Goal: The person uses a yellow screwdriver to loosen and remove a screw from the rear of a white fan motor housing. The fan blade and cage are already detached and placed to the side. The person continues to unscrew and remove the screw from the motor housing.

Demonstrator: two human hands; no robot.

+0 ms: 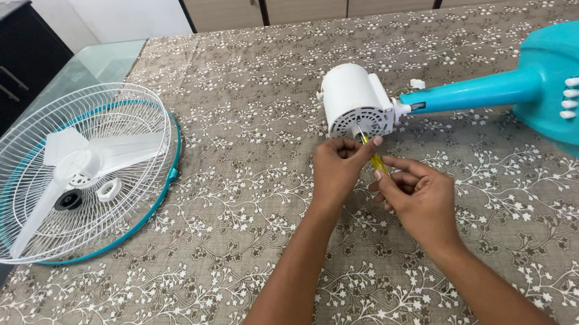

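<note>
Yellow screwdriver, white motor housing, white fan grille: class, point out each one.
yellow screwdriver [377, 163], head view, on the handle between the hands.
white motor housing [353, 97], head view, on its rounded side.
white fan grille [16, 144], head view, on the wire mesh.

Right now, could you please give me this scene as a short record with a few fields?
surface: table under a brown floral cloth
left hand: fingers at the shaft of the white fan motor
right hand: gripping a yellow screwdriver aimed at the motor
stand: teal fan base, lying on its side
set aside: white wire grille holding the white fan blade
</note>
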